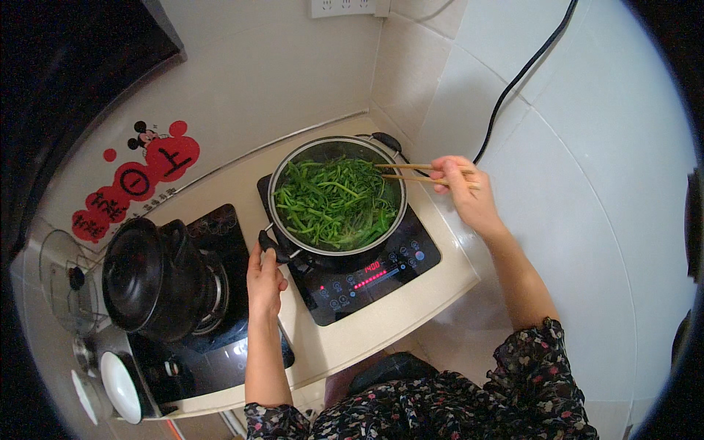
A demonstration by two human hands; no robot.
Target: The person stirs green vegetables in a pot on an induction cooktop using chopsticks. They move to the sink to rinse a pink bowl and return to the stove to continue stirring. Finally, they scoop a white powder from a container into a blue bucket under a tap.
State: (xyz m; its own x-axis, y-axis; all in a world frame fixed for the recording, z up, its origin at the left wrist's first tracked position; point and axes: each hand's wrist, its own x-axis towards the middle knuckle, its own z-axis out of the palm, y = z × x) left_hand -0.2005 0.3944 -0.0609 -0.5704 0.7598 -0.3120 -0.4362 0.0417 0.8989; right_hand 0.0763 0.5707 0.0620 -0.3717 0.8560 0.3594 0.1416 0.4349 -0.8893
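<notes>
A round metal pot [407, 190] full of green leafy vegetables [335, 198] stands on a black induction cooktop [330, 308], whose red display is lit. My left hand [265, 283] grips the pot's black side handle [273, 247] at the near left. In my right hand [465, 190] is a pair of wooden chopsticks [415, 166], held slightly apart. Their tips reach over the pot's right rim to the edge of the greens. The pot's second black handle [386, 141] points to the far right, with no hand on it.
To the left, a black pan [135, 275] rests over a gas stove [231, 352]. Beyond it are a glass lid [69, 280] and white dishes [121, 388]. A tiled wall [550, 220] rises close on the right, with a black cable [509, 88] hanging along it.
</notes>
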